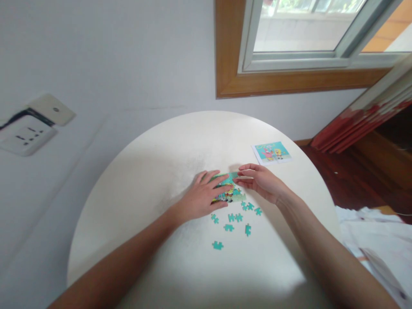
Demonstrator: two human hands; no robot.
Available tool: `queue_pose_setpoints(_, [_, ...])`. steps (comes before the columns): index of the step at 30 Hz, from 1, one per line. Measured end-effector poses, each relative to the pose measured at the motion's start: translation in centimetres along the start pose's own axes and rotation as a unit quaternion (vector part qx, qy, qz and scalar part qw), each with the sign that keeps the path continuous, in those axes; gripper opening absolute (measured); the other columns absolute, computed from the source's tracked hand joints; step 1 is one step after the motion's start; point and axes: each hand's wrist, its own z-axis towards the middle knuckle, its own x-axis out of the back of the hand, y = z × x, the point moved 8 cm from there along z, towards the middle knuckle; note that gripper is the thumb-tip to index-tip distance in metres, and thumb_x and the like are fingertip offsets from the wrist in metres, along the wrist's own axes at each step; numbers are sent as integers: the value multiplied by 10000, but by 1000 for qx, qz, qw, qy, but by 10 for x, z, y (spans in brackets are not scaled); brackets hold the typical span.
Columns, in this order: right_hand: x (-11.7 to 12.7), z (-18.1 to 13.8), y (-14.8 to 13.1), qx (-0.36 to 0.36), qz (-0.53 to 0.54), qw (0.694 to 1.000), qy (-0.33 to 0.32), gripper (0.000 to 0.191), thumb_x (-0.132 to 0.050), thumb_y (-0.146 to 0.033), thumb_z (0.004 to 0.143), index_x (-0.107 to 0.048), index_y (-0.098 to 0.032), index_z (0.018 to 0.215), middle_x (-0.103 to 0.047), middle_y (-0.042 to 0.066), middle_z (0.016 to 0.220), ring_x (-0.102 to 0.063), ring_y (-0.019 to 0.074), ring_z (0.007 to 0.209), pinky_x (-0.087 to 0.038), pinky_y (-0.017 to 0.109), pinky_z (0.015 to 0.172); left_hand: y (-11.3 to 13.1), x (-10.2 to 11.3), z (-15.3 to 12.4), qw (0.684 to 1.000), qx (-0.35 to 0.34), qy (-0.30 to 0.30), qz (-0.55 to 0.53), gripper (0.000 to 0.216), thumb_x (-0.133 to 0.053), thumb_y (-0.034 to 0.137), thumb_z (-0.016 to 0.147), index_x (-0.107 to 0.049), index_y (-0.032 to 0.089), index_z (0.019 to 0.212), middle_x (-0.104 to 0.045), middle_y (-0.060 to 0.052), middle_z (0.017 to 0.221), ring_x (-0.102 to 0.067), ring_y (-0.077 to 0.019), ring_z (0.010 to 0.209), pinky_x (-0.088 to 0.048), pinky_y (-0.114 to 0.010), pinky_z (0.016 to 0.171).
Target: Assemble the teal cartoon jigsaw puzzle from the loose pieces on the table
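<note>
head view looks down on a round white table (180,163), where the left hand (201,195) lies flat with fingers spread on a partly built jigsaw puzzle (230,193) near the middle. the right hand (262,180) touches the puzzle's far right edge, fingertips close together. loose teal pieces (236,219) lie just nearer, and a small reference picture (272,152) sits well apart to the right.

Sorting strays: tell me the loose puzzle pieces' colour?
Teal loose pieces, on the table; head view.
</note>
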Motion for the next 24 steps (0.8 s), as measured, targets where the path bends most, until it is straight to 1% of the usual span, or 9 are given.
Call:
queue_pose_setpoints(7, [1, 2, 2, 15, 7, 1000, -4, 87, -639, -100, 832, -608, -176, 857, -688, 61, 921, -706, 160, 789, -589, 312, 826, -1, -1, -1, 1000, 0, -1, 0, 482, -494, 589, 951, -496, 415, 1400, -363, 27, 1583, -253, -309, 1463, -171, -555, 1177])
queue_pose_setpoints(12, [2, 3, 3, 48, -15, 999, -16, 115, -700, -133, 778, -607, -172, 834, -690, 49, 924, -705, 155, 805, -563, 309, 851, -1, -2, -2, 1000, 0, 0, -2, 490, -484, 596, 952, -484, 422, 1410, -360, 31, 1585, -251, -307, 1466, -176, -560, 1174])
queue_pose_setpoints(16, [4, 6, 5, 91, -69, 993, -19, 127, -712, -157, 745, -615, -168, 825, -692, 38, 882, -701, 164, 821, -547, 324, 849, -1, -2, -1, 1000, 0, 4, -6, 492, -494, 589, 950, -483, 423, 1413, -358, 35, 1585, -256, -310, 1464, -184, -561, 1174])
queue_pose_setpoints(18, [5, 8, 4, 132, -136, 982, -14, 93, -695, -173, 757, -626, -166, 818, -691, 38, 851, -695, 175, 811, -544, 335, 821, -2, -2, -1, 1000, 1, 4, -7, 494, -503, 579, 949, -482, 419, 1416, -357, 34, 1586, -254, -312, 1464, -186, -561, 1175])
queue_pose_setpoints(19, [5, 9, 1, 161, -182, 970, -8, 68, -681, -178, 772, -634, -164, 818, -689, 39, 832, -688, 178, 793, -541, 336, 796, -2, -2, -1, 1000, 2, 3, -6, 495, -506, 574, 950, -480, 417, 1419, -358, 32, 1586, -253, -313, 1465, -183, -561, 1176])
queue_pose_setpoints(20, [4, 8, -2, 196, -237, 952, -1, 44, -665, -177, 789, -645, -162, 826, -687, 41, 820, -679, 179, 774, -536, 334, 773, -2, -3, -1, 1000, 3, 2, -5, 497, -510, 569, 950, -478, 415, 1421, -359, 31, 1585, -251, -313, 1465, -181, -562, 1177])
queue_pose_setpoints(21, [2, 6, -7, 236, -298, 925, 5, 35, -648, -172, 809, -659, -161, 839, -685, 45, 820, -668, 177, 760, -528, 330, 754, -2, -3, -1, 1000, 4, 1, -4, 499, -514, 565, 949, -475, 415, 1423, -359, 31, 1585, -248, -312, 1466, -178, -563, 1178])
queue_pose_setpoints(22, [-3, 3, -12, 274, -362, 891, 4, 53, -630, -162, 830, -675, -161, 857, -684, 50, 831, -655, 174, 751, -518, 324, 742, -2, -3, -1, 1000, 4, 0, -3, 501, -519, 561, 948, -473, 415, 1425, -359, 30, 1585, -246, -311, 1466, -175, -562, 1180])
queue_pose_setpoints(24, [-17, -4, -19, 336, -486, 806, -23, 121, -587, -132, 872, -702, -167, 884, -681, 64, 878, -638, 170, 768, -498, 312, 739, -2, -3, -1, 1000, 4, 1, -4, 502, -525, 552, 948, -468, 417, 1429, -356, 30, 1587, -242, -307, 1468, -173, -559, 1182])
